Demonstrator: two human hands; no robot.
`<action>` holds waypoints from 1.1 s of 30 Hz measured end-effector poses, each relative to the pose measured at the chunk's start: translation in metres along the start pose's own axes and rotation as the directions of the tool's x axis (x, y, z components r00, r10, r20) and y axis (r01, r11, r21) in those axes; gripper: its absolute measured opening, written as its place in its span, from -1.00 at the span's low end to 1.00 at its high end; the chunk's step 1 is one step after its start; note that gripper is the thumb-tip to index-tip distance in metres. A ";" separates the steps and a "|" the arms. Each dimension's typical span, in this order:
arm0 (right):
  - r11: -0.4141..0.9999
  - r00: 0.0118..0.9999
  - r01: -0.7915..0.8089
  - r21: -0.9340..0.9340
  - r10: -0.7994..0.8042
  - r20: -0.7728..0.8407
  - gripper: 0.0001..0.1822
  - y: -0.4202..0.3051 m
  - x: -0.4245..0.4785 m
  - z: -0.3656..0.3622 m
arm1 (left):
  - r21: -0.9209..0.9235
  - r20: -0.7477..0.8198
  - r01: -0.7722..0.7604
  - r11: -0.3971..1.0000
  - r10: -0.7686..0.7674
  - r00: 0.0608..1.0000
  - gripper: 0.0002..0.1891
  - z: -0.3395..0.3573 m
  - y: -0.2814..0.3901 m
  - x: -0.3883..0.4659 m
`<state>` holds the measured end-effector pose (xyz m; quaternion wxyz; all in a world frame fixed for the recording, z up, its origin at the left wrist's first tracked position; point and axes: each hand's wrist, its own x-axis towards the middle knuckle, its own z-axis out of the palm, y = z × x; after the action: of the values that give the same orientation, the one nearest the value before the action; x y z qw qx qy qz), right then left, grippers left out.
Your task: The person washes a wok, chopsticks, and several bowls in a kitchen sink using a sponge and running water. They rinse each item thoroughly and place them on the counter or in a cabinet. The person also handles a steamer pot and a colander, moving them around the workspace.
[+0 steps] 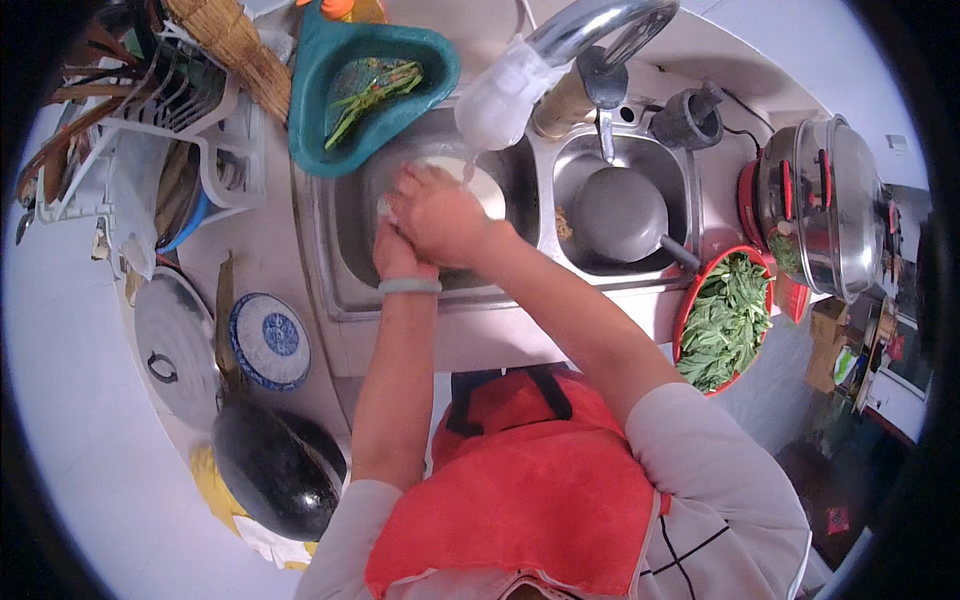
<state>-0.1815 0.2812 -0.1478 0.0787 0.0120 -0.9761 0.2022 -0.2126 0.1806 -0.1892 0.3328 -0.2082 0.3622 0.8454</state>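
Observation:
Over the left basin of a stainless-steel double sink, my two hands are close together. My right hand, a little blurred, lies across the fingers of my left hand. A pale band circles the left wrist. Beneath and beyond them is a white round dish, mostly covered by the hands; whether it is a plate or a bowl cannot be told. What the left fingers touch is hidden. Just above the dish hangs the faucet's white-wrapped spout, with what looks like a thin stream of water below it.
A teal strainer with green scraps sits at the left basin's back corner. A grey ladle or pan lies in the right basin. Right: leafy greens in a red basket, a steamer, a mortar. Left: a plate, a lid, a wok.

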 end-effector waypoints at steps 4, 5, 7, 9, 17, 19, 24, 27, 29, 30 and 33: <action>0.999 0.995 0.039 -0.026 -0.041 -0.086 -0.53 -0.005 -0.031 -0.004 | -0.029 -0.124 0.082 0.996 -0.085 0.989 -0.56 -0.005 0.010 -0.005; 1.000 0.993 0.007 0.009 -0.006 -0.121 -0.49 -0.003 -0.040 -0.008 | -0.007 -0.188 0.078 0.997 -0.078 0.979 -0.55 -0.004 0.013 -0.005; 0.982 0.975 -0.149 0.112 0.165 -0.151 -0.41 0.005 -0.051 -0.015 | -0.079 -0.212 0.076 0.994 -0.091 0.973 -0.58 -0.001 0.014 -0.009; 0.911 0.911 -0.271 0.310 0.347 -0.224 -0.42 0.017 -0.060 -0.003 | -0.125 -0.236 0.071 0.990 -0.099 0.967 -0.59 -0.005 0.011 -0.012; 0.005 0.685 -0.531 0.848 0.592 0.425 -0.45 0.076 -0.020 0.014 | -0.179 -0.203 0.046 0.983 -0.082 0.976 -0.57 -0.006 0.010 -0.028; -0.152 0.684 -0.550 0.821 0.483 0.547 -0.45 0.084 -0.011 0.009 | -0.188 -0.170 0.064 0.980 -0.097 0.981 -0.55 -0.004 0.011 -0.030; -0.148 0.695 -0.454 0.879 0.558 0.453 -0.51 0.081 -0.016 0.031 | -0.163 -0.234 0.030 0.986 -0.068 0.970 -0.53 -0.015 0.003 -0.026; 0.045 0.650 -0.489 0.871 0.685 0.330 -0.54 0.089 -0.044 0.055 | 0.011 -0.282 0.029 1.000 -0.025 0.959 -0.52 -0.009 0.000 -0.026; -0.110 0.542 -0.474 0.874 0.746 0.388 -0.51 0.083 -0.058 0.059 | 0.213 -0.202 -0.073 0.974 0.117 0.972 -0.55 -0.019 -0.006 -0.020; -0.189 0.480 -0.455 0.870 0.771 0.418 -0.50 0.081 -0.063 0.057 | 0.385 -0.168 -0.097 0.918 0.173 0.970 -0.55 -0.015 -0.006 -0.025; -0.364 0.400 -0.381 0.850 0.764 0.507 -0.47 0.084 -0.071 0.050 | 0.651 -0.015 -0.163 0.742 0.227 0.974 -0.63 0.003 -0.005 -0.045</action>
<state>-0.1237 0.3380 -0.2370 0.0755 -0.4878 -0.3962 0.7742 -0.1778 0.1670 -0.1633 0.2763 -0.0813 0.6658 0.6883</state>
